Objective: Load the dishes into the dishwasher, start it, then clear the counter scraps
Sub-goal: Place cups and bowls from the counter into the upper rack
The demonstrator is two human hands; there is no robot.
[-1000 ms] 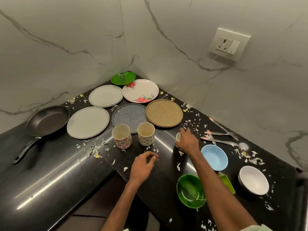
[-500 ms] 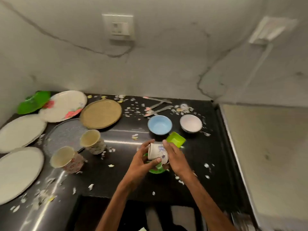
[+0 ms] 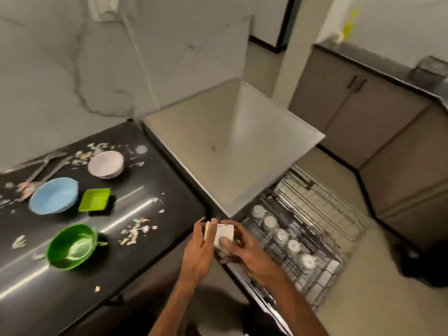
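A small white cup with a floral print (image 3: 224, 233) lies on its side between both hands, past the counter's right edge. My left hand (image 3: 198, 251) holds its rim end and my right hand (image 3: 244, 251) grips its body. Just to the right, the pulled-out dishwasher rack (image 3: 315, 209) holds a row of several upturned cups (image 3: 281, 235). On the black counter (image 3: 155, 185) stand a green bowl (image 3: 71, 246), a blue bowl (image 3: 54, 195), a small green square dish (image 3: 95, 199) and a white bowl (image 3: 106, 164). Pale scraps (image 3: 135, 230) are strewn over the counter.
Cutlery (image 3: 46, 163) lies at the counter's far left by the marble wall. The white dishwasher body (image 3: 218, 146) stands beside the counter. Grey cabinets (image 3: 358, 103) line the right side, with tiled floor (image 3: 378, 311) beyond the rack.
The view swung right from the plates and mugs to the dishwasher. My right hand picked the small cup off the counter, my left hand joined it, and both carried it toward the rack.
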